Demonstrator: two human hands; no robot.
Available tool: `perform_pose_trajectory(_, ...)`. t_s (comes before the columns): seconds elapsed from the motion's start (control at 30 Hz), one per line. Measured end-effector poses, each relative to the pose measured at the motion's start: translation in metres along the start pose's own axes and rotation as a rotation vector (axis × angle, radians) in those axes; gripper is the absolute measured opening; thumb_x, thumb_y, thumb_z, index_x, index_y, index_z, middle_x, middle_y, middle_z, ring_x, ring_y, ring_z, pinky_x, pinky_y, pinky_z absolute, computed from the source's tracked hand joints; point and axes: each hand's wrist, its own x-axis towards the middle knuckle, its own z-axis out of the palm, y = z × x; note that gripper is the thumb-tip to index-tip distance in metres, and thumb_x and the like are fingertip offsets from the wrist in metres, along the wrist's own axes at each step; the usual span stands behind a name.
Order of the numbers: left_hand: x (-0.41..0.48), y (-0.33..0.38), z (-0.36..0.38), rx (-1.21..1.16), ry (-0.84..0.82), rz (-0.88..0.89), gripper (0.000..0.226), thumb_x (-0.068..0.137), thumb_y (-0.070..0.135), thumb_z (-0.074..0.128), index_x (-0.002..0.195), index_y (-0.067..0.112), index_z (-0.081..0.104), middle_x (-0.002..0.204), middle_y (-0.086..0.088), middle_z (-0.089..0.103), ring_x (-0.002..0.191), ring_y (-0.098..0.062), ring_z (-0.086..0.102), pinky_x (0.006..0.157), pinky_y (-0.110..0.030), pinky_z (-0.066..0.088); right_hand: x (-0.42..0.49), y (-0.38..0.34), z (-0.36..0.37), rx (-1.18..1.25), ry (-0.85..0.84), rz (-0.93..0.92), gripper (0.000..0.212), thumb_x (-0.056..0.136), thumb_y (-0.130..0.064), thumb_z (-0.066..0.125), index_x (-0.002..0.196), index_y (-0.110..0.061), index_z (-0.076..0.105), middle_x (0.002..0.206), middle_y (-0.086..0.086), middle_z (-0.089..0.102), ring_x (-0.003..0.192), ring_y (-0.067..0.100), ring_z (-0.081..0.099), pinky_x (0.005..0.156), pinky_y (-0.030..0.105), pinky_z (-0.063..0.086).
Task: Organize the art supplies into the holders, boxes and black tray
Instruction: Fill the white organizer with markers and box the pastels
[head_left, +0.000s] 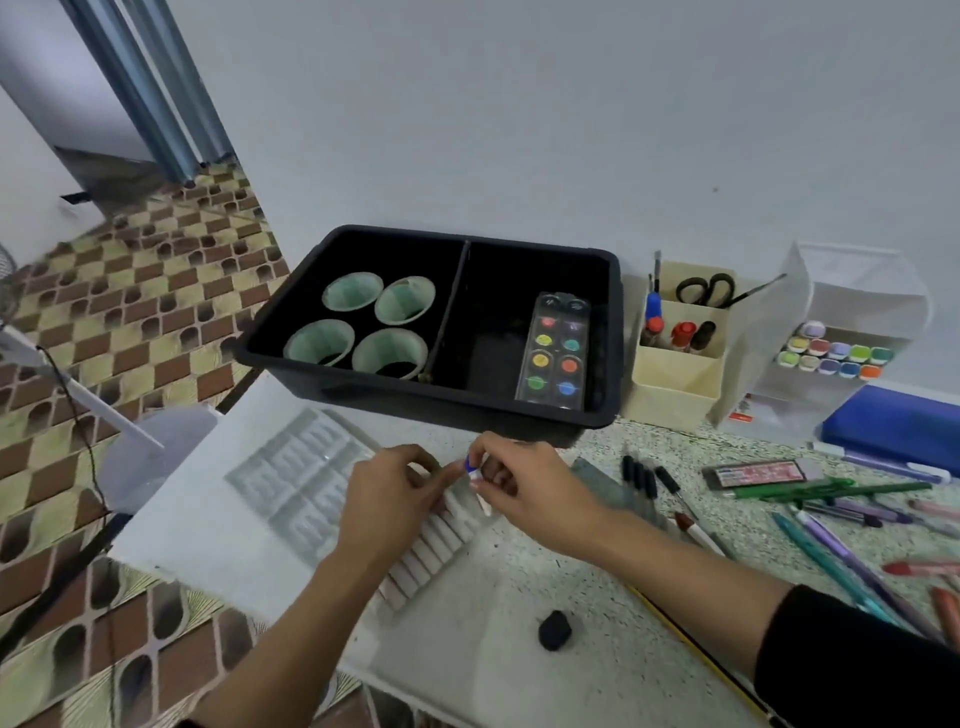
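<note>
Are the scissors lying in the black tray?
No, the scissors stand in the beige holder beside the black tray.

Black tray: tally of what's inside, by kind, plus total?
Green-lined cups: 4
Watercolour paint set: 1
Total in the black tray: 5
The thin dark bar down the middle looks like the tray's divider, so it is not counted.
</note>
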Motion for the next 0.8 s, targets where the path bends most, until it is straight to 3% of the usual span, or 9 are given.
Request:
perform_pose_trajectory(0.1,0.001,-0.005,0.0,0.006,-0.023,0.046,0.035,0.08,0.062,0.072,0.081,0.027,0.07,0.056,0.011,0.068,0.054,0.0,0.062,0.054,-0.015,0.042,0.005,0.007,0.006,-0.084,0.028,-0.034,0.008,0.095,-0.023,0.067,0.101,-0.02,0.064,0.075,-0.002,0.063,0.068,0.011,0.057,0.062,0.031,0.049)
perform_pose_trajectory(0.2,-0.002,-0.017,0.0,0.076,0.002,0.194,0.033,0.082,0.058,0.072,0.086,0.025,0.074,0.064,0.01,0.064,0.066,-0.005,0.06,0.059,-0.014,0.043,0.004,0.009,0.007,-0.173,-0.006,-0.096,0.012,0.095,-0.022,0.067,0.102,-0.018,0.076,0.084,-0.007,0.067,0.071,0.001,0.054,0.069,0.009,0.042)
perform_pose_trajectory(0.27,-0.007,-0.022,0.003,0.118,-0.01,0.292,0.037,0.083,0.058,0.067,0.099,0.025,0.074,0.074,0.012,0.063,0.07,-0.006,0.057,0.065,-0.017,0.046,0.002,0.012,0.005,-0.193,-0.014,-0.08,0.015,0.095,-0.021,0.068,0.104,-0.018,0.079,0.086,-0.008,0.066,0.072,-0.001,0.054,0.071,0.002,0.035)
perform_pose_trajectory(0.33,-0.01,-0.024,0.006,0.11,-0.04,0.332,0.048,0.083,0.062,0.061,0.109,0.024,0.074,0.083,0.01,0.062,0.077,-0.004,0.056,0.07,-0.017,0.048,-0.003,0.016,0.002,-0.187,-0.006,-0.07,0.014,0.094,-0.02,0.069,0.103,-0.017,0.08,0.085,-0.007,0.068,0.071,0.003,0.058,0.07,0.007,0.04)
perform_pose_trajectory(0.43,-0.008,-0.018,0.009,0.12,-0.097,0.375,0.05,0.08,0.063,0.061,0.107,0.023,0.074,0.087,0.014,0.059,0.081,0.001,0.055,0.073,-0.01,0.044,-0.015,0.019,-0.001,-0.205,0.011,-0.045,0.013,0.092,-0.021,0.071,0.101,-0.018,0.08,0.085,-0.006,0.069,0.072,0.008,0.063,0.07,0.023,0.051)
perform_pose_trajectory(0.53,-0.007,-0.004,0.016,0.165,-0.158,0.416,0.041,0.081,0.056,0.069,0.106,0.024,0.075,0.091,0.013,0.063,0.081,-0.001,0.057,0.074,-0.012,0.047,-0.03,0.02,-0.005,-0.239,0.086,-0.001,0.011,0.092,-0.025,0.072,0.096,-0.02,0.08,0.08,-0.008,0.07,0.07,0.004,0.061,0.072,0.021,0.052)
perform_pose_trajectory(0.67,-0.01,0.011,0.03,0.171,-0.157,0.496,0.032,0.082,0.043,0.076,0.104,0.019,0.077,0.096,0.007,0.067,0.078,0.0,0.057,0.071,-0.001,0.041,-0.048,0.021,-0.006,-0.211,0.18,0.089,0.013,0.091,-0.024,0.073,0.08,-0.018,0.072,0.067,-0.009,0.062,0.061,0.002,0.053,0.063,0.012,0.041)
perform_pose_trajectory(0.8,-0.021,0.008,0.033,0.191,-0.141,0.529,0.041,0.086,0.046,0.067,0.112,0.016,0.077,0.1,0.007,0.065,0.084,-0.004,0.06,0.077,-0.016,0.051,-0.053,0.02,-0.006,-0.125,0.208,0.166,0.006,0.088,-0.018,0.075,0.083,-0.016,0.076,0.07,-0.008,0.068,0.063,0.005,0.06,0.062,0.013,0.048)
